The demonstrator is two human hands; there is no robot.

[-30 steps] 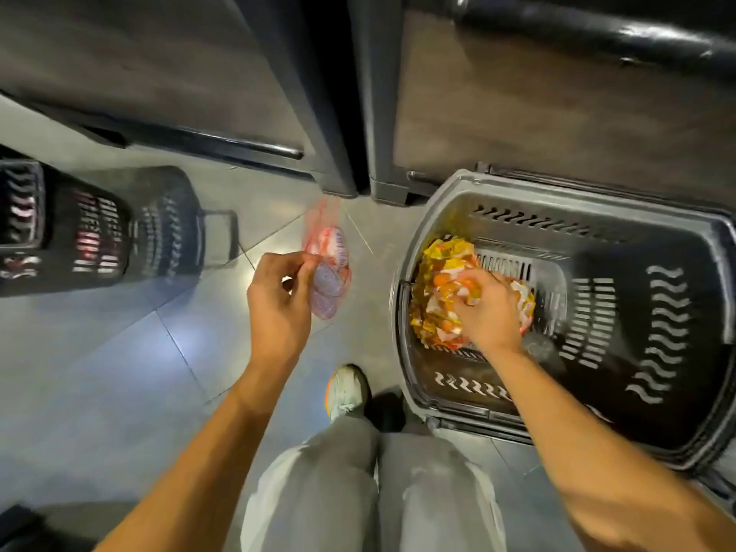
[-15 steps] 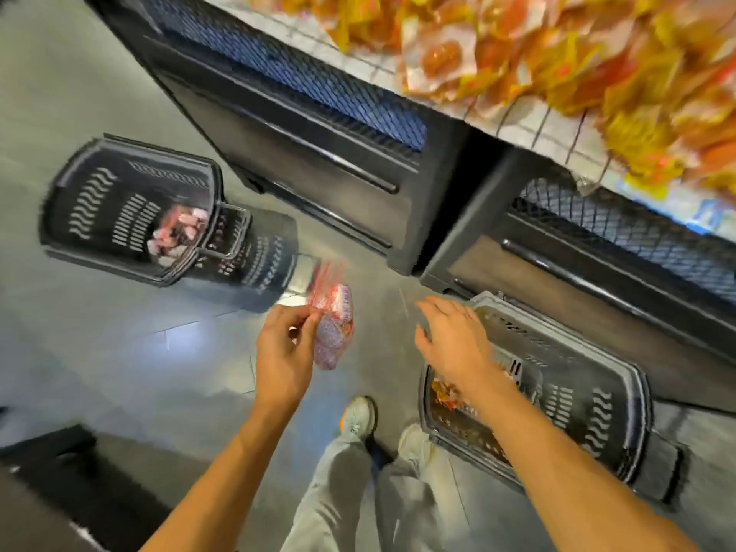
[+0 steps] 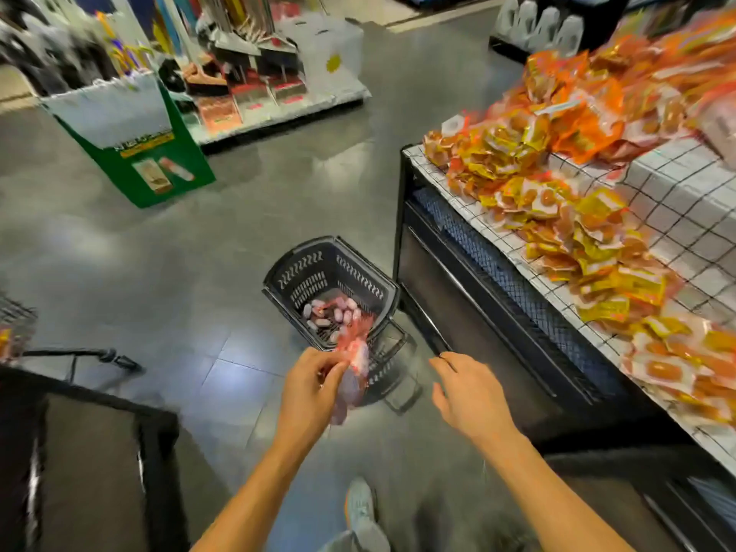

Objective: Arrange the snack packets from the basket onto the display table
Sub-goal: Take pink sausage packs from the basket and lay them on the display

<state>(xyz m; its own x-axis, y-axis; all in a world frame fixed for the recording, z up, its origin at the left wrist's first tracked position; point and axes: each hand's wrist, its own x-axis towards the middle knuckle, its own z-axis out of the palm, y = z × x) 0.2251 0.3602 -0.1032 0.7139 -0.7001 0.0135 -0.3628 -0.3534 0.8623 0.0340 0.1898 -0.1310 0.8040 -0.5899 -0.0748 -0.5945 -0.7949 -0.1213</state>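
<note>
already many packets (image 3: 557,217) heap the table (image 3: 685,193), more wait in the basket (image 3: 358,268); left grip (image 3: 314,386) pinches a red packet (image 3: 355,362), right grip (image 3: 470,392) slack, empty.

No text can be read anywhere. The green cardboard stand (image 3: 159,169) on the floor carries a yellow strip of lettering and product pictures on its front, but blur smears them past reading. The orange and yellow snack packets (image 3: 557,217) heaped on the table (image 3: 685,193) bear print too, too small and blurred to make out any word, brand or number.
</note>
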